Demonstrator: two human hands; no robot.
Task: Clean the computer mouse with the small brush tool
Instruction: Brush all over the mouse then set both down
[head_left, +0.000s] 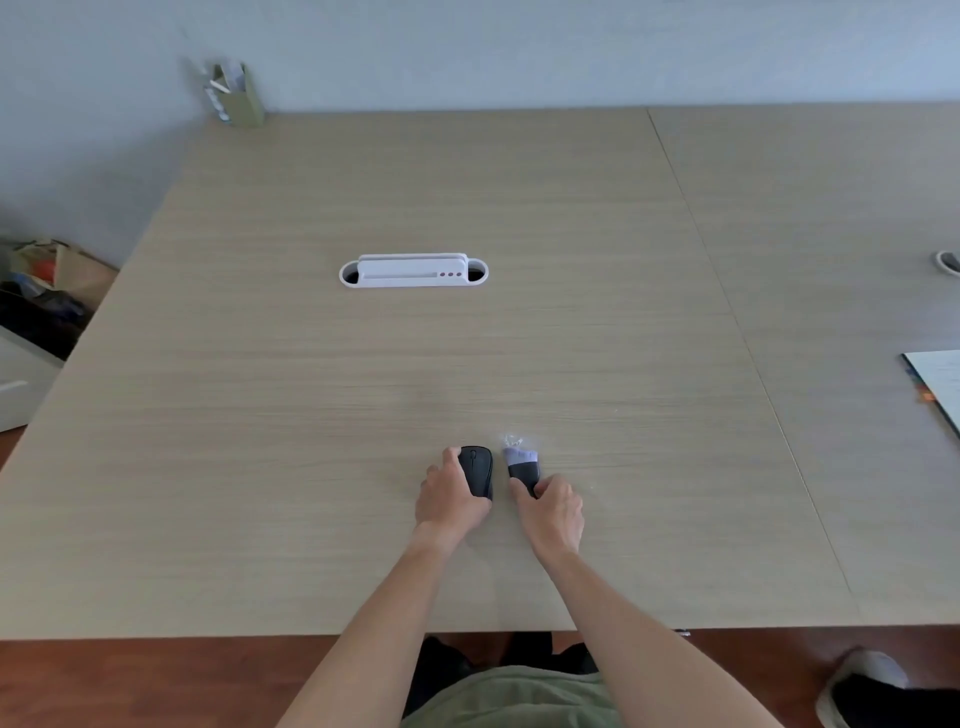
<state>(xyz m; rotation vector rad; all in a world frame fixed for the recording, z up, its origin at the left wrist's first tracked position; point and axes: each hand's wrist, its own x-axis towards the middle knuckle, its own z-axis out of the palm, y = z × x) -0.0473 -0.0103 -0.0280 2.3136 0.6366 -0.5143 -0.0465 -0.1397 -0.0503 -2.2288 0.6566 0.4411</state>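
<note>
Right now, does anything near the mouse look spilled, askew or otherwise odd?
Nothing stands out. The left hand holds the mouse flat on the table; the right hand grips the brush beside it. A small clear scrap lies just past the bristles.

A black computer mouse (477, 470) lies flat on the worktop (519, 322), scroll wheel facing up, held along its left side by the left grip (451, 499). Just to its right, a small brush (522, 464) with a dark handle and pale lilac bristles pointing away is pinched in the right grip (551, 512).
</note>
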